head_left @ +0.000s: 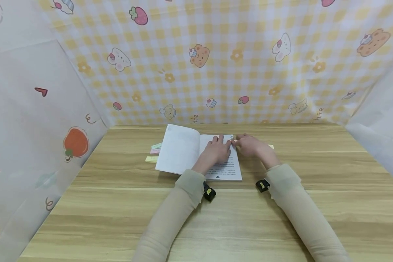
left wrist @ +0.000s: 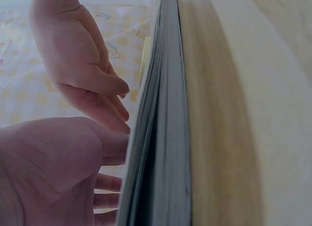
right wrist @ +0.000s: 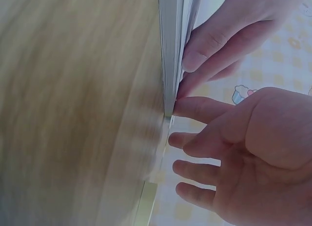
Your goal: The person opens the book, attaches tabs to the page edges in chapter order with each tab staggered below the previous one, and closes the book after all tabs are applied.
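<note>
This looks like a small draped booth built around a bench with a pale wood-grain top. A yellow-and-white gingham cloth printed with bears, rabbits, strawberries and cupcakes covers the back; a white printed sheet hangs at the left and a plain whitish sheet at the right. Whether it stands in a home or a studio cannot be told.

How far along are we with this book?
Done: the book lies open, and the left hand is on its right page.

In hand: the right hand has its index finger at that page's upper right edge.

Remaining, probably: freeing both hands and settling the left side, which stands raised. I can't tell whether the coloured strips there are attached.
</note>
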A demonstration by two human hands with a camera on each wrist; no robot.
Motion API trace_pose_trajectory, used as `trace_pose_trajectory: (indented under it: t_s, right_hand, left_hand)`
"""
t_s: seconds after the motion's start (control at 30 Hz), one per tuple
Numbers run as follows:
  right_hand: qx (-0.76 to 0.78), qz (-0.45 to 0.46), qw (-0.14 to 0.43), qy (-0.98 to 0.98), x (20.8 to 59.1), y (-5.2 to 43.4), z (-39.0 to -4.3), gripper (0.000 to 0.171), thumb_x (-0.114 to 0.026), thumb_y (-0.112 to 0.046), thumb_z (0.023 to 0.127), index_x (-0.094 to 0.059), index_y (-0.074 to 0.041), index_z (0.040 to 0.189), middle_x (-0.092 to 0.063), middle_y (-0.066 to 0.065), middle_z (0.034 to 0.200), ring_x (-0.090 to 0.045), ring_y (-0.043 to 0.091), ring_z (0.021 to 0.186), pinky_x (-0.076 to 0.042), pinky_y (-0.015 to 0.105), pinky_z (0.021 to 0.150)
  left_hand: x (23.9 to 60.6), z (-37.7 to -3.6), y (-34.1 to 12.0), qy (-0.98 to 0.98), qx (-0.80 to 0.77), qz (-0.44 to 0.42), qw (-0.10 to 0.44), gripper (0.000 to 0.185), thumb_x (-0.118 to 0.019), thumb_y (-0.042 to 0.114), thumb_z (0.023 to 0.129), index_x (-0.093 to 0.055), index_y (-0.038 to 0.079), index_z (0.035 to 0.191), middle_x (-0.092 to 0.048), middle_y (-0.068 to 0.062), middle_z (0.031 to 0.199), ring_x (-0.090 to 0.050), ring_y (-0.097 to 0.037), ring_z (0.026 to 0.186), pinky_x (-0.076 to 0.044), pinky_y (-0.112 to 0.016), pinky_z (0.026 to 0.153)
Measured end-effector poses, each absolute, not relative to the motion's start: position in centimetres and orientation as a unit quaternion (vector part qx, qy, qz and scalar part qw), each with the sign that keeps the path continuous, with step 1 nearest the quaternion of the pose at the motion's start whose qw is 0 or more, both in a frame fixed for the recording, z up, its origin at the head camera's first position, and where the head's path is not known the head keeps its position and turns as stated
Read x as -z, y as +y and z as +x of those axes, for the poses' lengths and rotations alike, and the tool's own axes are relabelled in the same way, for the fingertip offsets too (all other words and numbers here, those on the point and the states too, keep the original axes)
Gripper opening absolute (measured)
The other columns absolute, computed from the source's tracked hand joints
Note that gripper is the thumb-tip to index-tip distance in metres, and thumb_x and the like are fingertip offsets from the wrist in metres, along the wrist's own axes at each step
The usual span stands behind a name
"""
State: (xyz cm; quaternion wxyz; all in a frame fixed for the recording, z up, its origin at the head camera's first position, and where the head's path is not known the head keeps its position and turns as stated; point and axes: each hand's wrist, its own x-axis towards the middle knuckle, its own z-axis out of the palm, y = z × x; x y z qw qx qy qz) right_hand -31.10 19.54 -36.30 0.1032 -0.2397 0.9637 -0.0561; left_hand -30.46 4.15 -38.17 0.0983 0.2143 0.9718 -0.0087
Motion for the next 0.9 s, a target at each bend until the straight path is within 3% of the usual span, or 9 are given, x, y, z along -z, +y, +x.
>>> trace_pose_trajectory:
  t_s: [0.4,0.9]
  right_hand:
    - [0.061,-0.224,0.133,0.963,35.71,19.68,-30.75,0.045,-0.04,-0.001,0.102,-0.051,-0.001,0.145,-0.033,0.032,0.155,-0.024,0.055,0.143,-0.021,0.061,0.117]
    - [0.081,-0.223,0.119,0.964,36.24,20.08,-30.92,0.048,-0.041,0.002,0.098,-0.053,-0.003,0.144,-0.034,0.035,0.152,-0.024,0.059,0.14,-0.021,0.063,0.115]
  left_hand:
    - [38.2,-30.44,4.15,0.971,0.012,0.217,0.101,0.054,-0.034,0.036,0.11,-0.029,0.016,0.16,-0.022,-0.014,0.163,-0.026,-0.03,0.146,-0.032,-0.044,0.116]
    - [38.38,-30.55,3.66,0.968,-0.012,0.236,0.084,0.054,-0.039,0.038,0.109,-0.035,0.015,0.158,-0.03,-0.016,0.158,-0.032,-0.031,0.142,-0.035,-0.045,0.114]
